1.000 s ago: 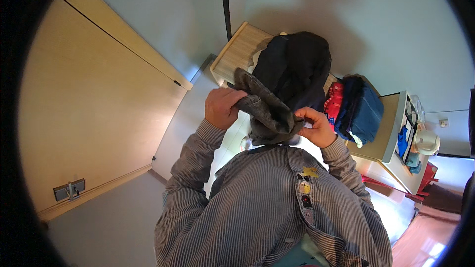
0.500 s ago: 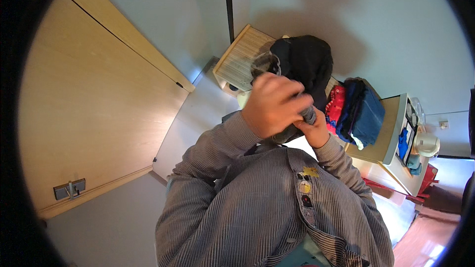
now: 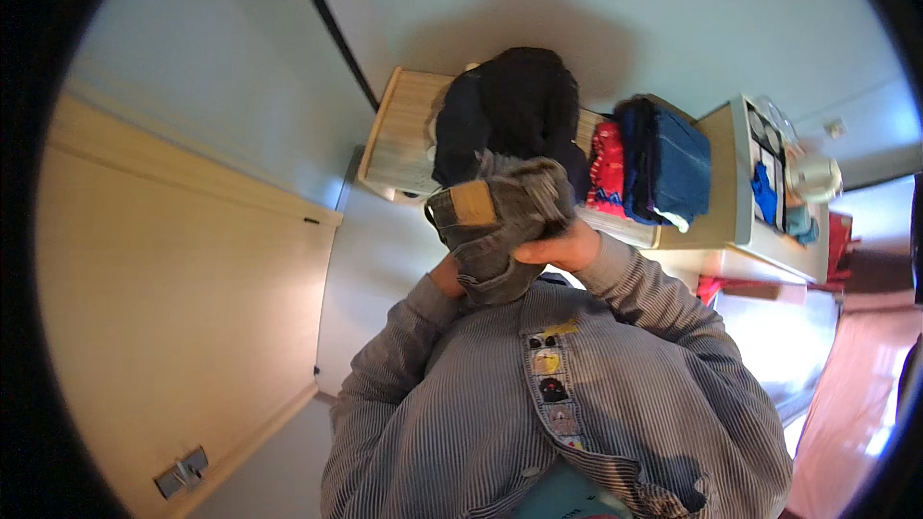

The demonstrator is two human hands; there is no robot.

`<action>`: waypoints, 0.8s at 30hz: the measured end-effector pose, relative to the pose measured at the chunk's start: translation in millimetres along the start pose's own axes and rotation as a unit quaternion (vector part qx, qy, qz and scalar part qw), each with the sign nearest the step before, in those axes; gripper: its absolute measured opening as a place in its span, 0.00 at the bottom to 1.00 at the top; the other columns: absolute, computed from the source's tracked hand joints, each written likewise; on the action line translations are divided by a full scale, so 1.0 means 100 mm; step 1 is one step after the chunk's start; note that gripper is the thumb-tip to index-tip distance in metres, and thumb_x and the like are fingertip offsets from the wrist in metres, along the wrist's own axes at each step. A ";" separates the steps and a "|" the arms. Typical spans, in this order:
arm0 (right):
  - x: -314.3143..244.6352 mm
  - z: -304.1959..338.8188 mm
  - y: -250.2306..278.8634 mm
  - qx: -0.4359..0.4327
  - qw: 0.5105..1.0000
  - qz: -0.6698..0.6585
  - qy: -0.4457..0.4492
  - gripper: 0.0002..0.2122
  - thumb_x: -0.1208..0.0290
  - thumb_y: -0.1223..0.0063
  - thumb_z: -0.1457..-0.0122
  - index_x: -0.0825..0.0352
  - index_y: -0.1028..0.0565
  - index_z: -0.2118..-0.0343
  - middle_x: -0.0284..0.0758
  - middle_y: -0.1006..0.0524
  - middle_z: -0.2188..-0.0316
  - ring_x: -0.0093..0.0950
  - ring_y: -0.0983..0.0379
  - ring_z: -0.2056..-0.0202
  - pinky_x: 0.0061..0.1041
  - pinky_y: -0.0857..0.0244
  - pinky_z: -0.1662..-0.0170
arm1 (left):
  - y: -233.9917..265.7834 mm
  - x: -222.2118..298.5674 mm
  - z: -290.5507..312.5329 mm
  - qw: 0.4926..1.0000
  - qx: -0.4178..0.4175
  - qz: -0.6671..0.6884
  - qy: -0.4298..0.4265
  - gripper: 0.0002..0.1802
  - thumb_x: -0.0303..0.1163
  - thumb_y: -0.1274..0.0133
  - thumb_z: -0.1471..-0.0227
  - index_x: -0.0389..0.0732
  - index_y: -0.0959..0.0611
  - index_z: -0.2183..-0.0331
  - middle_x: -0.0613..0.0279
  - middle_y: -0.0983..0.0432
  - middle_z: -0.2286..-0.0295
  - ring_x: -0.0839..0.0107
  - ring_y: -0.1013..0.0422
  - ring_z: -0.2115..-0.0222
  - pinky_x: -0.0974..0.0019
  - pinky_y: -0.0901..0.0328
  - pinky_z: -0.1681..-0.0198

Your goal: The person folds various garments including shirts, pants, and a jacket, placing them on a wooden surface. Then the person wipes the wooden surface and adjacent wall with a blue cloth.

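A pair of dark grey jeans (image 3: 500, 248), bunched into a thick folded bundle, is held up in front of my chest. A tan patch (image 3: 473, 203) on the waistband faces up. My right hand (image 3: 569, 248) grips the bundle's right side, its thumb lying over the cloth. Only the back part of my left hand (image 3: 446, 278) shows at the lower left of the jeans; its fingers are hidden behind them. Just beyond the bundle, a heap of black clothing (image 3: 514, 111) lies on a wooden cabinet top (image 3: 396, 149).
To the right of the black heap are a folded red patterned garment (image 3: 606, 168) and a stack of folded blue jeans (image 3: 683, 163). Farther right stands a raised shelf unit (image 3: 742, 173) with a white kettle-like appliance (image 3: 815, 178). A wooden door (image 3: 183, 298) fills the left side.
The grey cloth, earlier mostly hidden behind my hands, now shows as a folded bundle with its patch up. My left hand has moved from above it to its lower left. The view has shifted.
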State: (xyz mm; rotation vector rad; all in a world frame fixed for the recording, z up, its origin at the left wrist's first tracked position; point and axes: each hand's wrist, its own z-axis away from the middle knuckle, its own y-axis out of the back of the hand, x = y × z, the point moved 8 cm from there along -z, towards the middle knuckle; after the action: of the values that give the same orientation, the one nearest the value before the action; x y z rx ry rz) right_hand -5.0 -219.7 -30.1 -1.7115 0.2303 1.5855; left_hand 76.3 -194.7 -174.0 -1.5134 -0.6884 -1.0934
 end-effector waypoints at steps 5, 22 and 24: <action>0.09 0.03 0.38 0.102 0.988 0.113 0.008 0.21 0.74 0.41 0.55 0.70 0.33 0.56 0.34 0.27 0.62 0.23 0.33 0.59 0.24 0.40 0.54 | -0.04 0.03 0.16 0.986 0.070 0.101 0.115 0.26 0.34 0.50 0.52 0.37 0.35 0.52 0.57 0.34 0.55 0.67 0.37 0.55 0.65 0.40 0.52; 0.89 1.03 3.00 0.355 0.926 -0.028 -0.123 0.19 0.69 0.49 0.49 0.66 0.34 0.53 0.35 0.25 0.68 0.20 0.29 0.72 0.16 0.35 0.71 | 0.02 1.36 -2.03 0.933 0.325 -0.103 -0.116 0.20 0.32 0.49 0.51 0.33 0.31 0.57 0.61 0.28 0.72 0.77 0.33 0.71 0.74 0.37 0.67; 0.98 1.27 3.50 0.430 0.896 0.009 -0.114 0.17 0.69 0.47 0.51 0.66 0.31 0.57 0.34 0.24 0.71 0.21 0.29 0.73 0.16 0.36 0.74 | 0.25 1.15 -2.40 0.864 0.380 -0.310 -0.117 0.26 0.30 0.47 0.53 0.33 0.34 0.52 0.65 0.29 0.74 0.80 0.36 0.75 0.76 0.39 0.68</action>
State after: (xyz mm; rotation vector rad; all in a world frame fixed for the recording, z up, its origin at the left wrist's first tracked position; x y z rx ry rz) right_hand -294.4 -342.9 -252.3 -0.8292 0.7077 1.3668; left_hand 79.1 -446.8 -85.0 -0.7325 -1.6354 -0.9095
